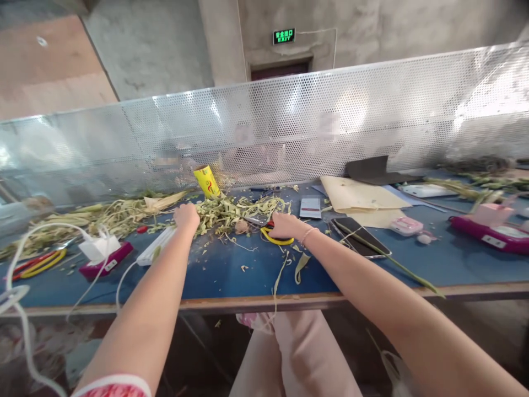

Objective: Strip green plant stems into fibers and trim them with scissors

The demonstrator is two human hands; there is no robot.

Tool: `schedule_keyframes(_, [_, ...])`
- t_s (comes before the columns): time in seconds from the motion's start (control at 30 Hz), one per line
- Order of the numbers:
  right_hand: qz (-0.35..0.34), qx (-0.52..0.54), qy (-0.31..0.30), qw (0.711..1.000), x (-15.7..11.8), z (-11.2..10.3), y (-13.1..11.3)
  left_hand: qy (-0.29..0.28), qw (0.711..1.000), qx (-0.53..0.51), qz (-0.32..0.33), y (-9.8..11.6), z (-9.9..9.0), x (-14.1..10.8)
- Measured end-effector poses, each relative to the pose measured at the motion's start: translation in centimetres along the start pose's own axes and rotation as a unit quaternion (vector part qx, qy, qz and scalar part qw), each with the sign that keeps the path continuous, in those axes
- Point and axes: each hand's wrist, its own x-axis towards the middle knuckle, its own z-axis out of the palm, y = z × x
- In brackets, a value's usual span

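Note:
My left hand (187,217) is closed over the near left edge of a pile of dry green plant scraps (225,212), just right of a white power strip (156,246); what its fingers hold, if anything, is hidden. Farther right, my right hand (285,225) is closed at the red and yellow handles of a pair of scissors (278,238). The blades point left into the scraps. Behind the pile a yellow cylindrical can (207,182) leans. Loose bits and a curled strip (302,268) lie on the blue tabletop (243,275).
Long dry stalks (111,218), more scissors (41,266) and a purple socket block (106,261) lie left. To the right are a dark phone (360,236), tan paper (359,196), a pink case (406,226) and another purple block (491,234). A perforated metal screen (264,132) stands behind.

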Motion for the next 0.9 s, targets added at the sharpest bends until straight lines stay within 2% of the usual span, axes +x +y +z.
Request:
schedule_keyframes(0.1, [0.004, 0.038, -0.029, 0.999, 0.7, 0.0, 0.5, 0.041, 0.998, 0.052, -0.007, 1.5, -0.8, 0.7])
schedule_keyframes(0.13, [0.003, 0.036, -0.029, 0.999, 0.8, 0.0, 0.6, 0.053, 0.998, 0.025, 0.01, 2.1, -0.9, 1.0])
schedule_keyframes(0.2, [0.01, 0.024, -0.027, 0.999, 1.0, 0.2, 0.6, 0.064, 0.993, -0.1, 0.011, 3.6, -0.9, 1.4])
schedule_keyframes(0.23, [0.014, 0.016, -0.021, 1.0, 1.0, 0.3, 0.6, 0.06, 0.98, -0.191, -0.002, 4.4, -0.7, 1.5])
schedule_keyframes(0.3, [0.017, 0.002, -0.009, 1.0, 1.0, 0.5, 0.3, 0.028, 0.931, -0.363, -0.028, 5.6, 0.0, 1.2])
schedule_keyframes(0.43, [0.01, -0.027, 0.005, 1.0, 1.0, 1.0, -0.1, -0.04, 0.84, -0.536, -0.066, 6.3, 2.0, -0.5])
schedule_keyframes(0.57, [0.033, -0.021, 0.024, 0.999, 1.3, 1.3, -0.1, -0.079, 0.798, -0.592, -0.084, 5.6, 3.9, -2.0])
schedule_keyframes(0.67, [0.035, -0.007, 0.064, 0.997, 1.5, 1.4, 0.2, -0.102, 0.775, -0.615, -0.103, 5.1, 4.7, -2.3])
schedule_keyframes(0.77, [0.012, 0.033, 0.117, 0.993, 1.7, 1.8, 0.3, -0.113, 0.759, -0.63, -0.119, 4.8, 4.9, -2.3])
schedule_keyframes(0.83, [0.002, 0.078, 0.128, 0.989, 1.8, 2.0, 0.2, -0.11, 0.739, -0.651, -0.133, 4.6, 4.6, -2.2])
schedule_keyframes(0.9, [0.005, 0.122, 0.132, 0.984, 1.9, 2.3, 0.0, -0.1, 0.734, -0.658, -0.139, 4.4, 4.2, -2.0])
